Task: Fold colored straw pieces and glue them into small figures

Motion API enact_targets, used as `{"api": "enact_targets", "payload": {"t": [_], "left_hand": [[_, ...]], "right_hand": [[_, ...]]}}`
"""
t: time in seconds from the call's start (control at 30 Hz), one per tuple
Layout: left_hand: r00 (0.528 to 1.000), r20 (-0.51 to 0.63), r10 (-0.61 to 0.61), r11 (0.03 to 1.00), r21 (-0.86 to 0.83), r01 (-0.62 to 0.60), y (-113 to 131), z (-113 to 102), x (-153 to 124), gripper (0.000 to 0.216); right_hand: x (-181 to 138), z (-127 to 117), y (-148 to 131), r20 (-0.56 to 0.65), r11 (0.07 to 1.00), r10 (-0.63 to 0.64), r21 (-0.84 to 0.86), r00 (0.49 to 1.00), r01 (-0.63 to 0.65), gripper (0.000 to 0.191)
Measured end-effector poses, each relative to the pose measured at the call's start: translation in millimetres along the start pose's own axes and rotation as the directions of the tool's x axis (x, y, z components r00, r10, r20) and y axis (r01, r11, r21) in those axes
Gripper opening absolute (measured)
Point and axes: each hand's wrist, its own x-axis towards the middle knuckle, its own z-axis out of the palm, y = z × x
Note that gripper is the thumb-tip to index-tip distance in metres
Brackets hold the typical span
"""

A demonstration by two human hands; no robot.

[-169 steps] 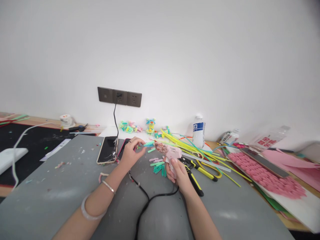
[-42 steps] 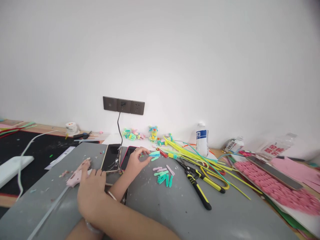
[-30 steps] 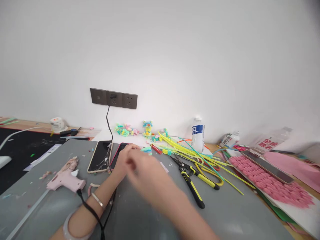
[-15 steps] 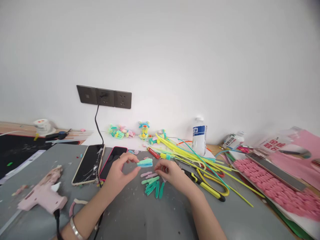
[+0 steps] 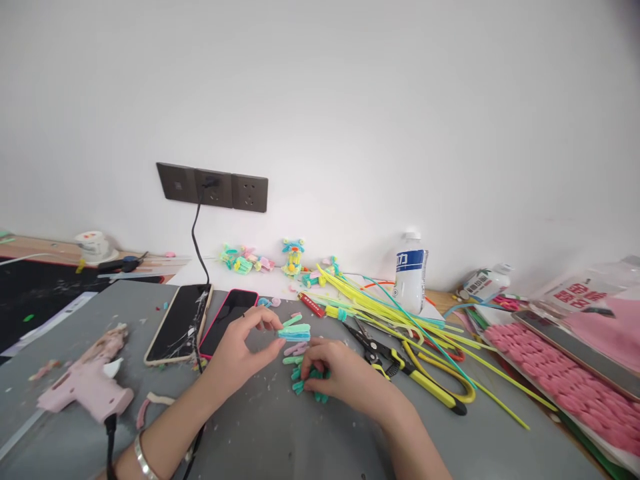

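Note:
My left hand (image 5: 245,343) pinches a small bundle of folded pipe cleaner pieces (image 5: 295,332), mint green and light blue, between thumb and fingertips. Close by on the right, my right hand (image 5: 345,373) is lowered to the mat, its fingers curled round a teal pipe cleaner piece (image 5: 299,387) in the small pile. The hand covers much of that pile. Beside the fingers lie lilac pieces (image 5: 296,349) and a pale green piece (image 5: 293,361).
Pliers (image 5: 400,367) and long yellow pipe cleaners (image 5: 370,303) lie right of my hands. Two phones (image 5: 179,325) (image 5: 230,321) and a pink glue gun (image 5: 87,383) with a black cord are at left. A white bottle (image 5: 410,277) and small fuzzy figures (image 5: 293,259) stand by the wall.
My right hand has moved down and closer onto the teal pieces, covering them. My left hand stays nearly in place with its bundle. The view has shifted slightly.

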Motion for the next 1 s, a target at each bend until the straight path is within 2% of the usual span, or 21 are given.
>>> {"api": "enact_targets", "payload": {"t": [0.1, 0.2, 0.37, 0.57, 0.67, 0.8, 0.9, 1.0], "left_hand": [[1.000, -0.018, -0.009, 1.000, 0.005, 0.010, -1, 0, 0, 0.003], [0.998, -0.062, -0.022, 1.000, 0.004, 0.022, -3, 0, 0, 0.004], [0.998, -0.061, -0.030, 0.999, -0.012, 0.030, -4, -1, -1, 0.004], [0.999, -0.024, -0.028, 1.000, 0.002, 0.028, -2, -1, -1, 0.004], [0.999, -0.021, -0.042, 0.999, 0.008, 0.042, -1, -1, 0, 0.004], [0.993, -0.075, -0.089, 0.996, 0.015, 0.091, -3, -1, 2, 0.006], [0.987, -0.115, -0.116, 0.993, 0.017, 0.119, -4, -2, 2, 0.008], [0.986, -0.118, -0.117, 0.993, 0.019, 0.120, -4, -2, 2, 0.010]], "right_hand": [[-3, -5, -2, -0.032, 0.996, -0.045, 0.079, 0.998, 0.047, 0.008], [-7, -16, 0, -0.091, 0.971, -0.002, 0.237, 0.996, 0.023, 0.003], [0, -25, 6, -0.271, 0.875, 0.100, 0.482, 0.957, 0.045, 0.030], [8, -22, 3, -0.390, 0.789, 0.208, 0.608, 0.897, 0.082, 0.044], [7, -22, 5, -0.367, 0.792, 0.221, 0.608, 0.904, 0.053, 0.040], [5, -18, 6, -0.198, 0.879, 0.162, 0.474, 0.967, -0.050, 0.029], [3, -15, 1, -0.176, 0.952, 0.043, 0.305, 0.983, 0.013, 0.012], [-2, -17, -3, -0.175, 0.970, -0.062, 0.219, 0.983, 0.100, 0.007]]}}
